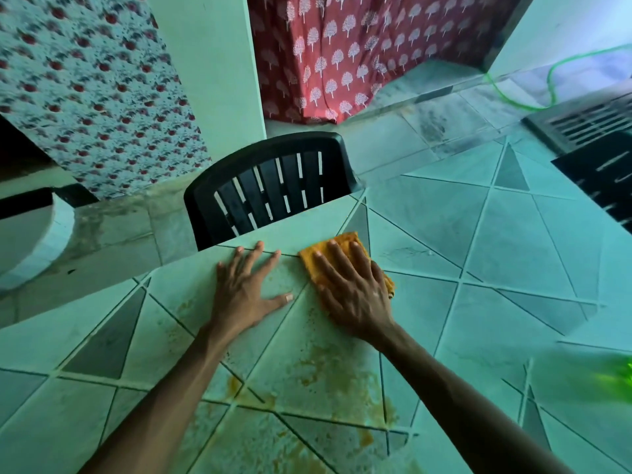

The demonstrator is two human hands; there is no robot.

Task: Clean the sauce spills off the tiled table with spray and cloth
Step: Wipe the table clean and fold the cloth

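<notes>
The left hand (248, 292) lies flat on the tiled worktop (496, 251), fingers spread and straight, its grip wide open and holding nothing. Just beside it, at its 3 o'clock, the right hand (355, 292) presses palm-down on a yellow cloth (343, 240). Its fingers are straight and spread over the fabric, so this grip is also open and does not close around the cloth. The cloth lies flat on the tiles near the worktop's far edge, showing past the fingertips at 12 o'clock and beside the wrist at 4 o'clock. Orange-brown sauce spills (335, 371) stain the tiles at 6 o'clock from both hands, between the forearms and on toward the near edge. A black slatted chair (273, 186) stands against the far edge at 12 o'clock. A blurred green thing (615, 376) sits at 3 o'clock by the frame edge, too smeared to identify.
</notes>
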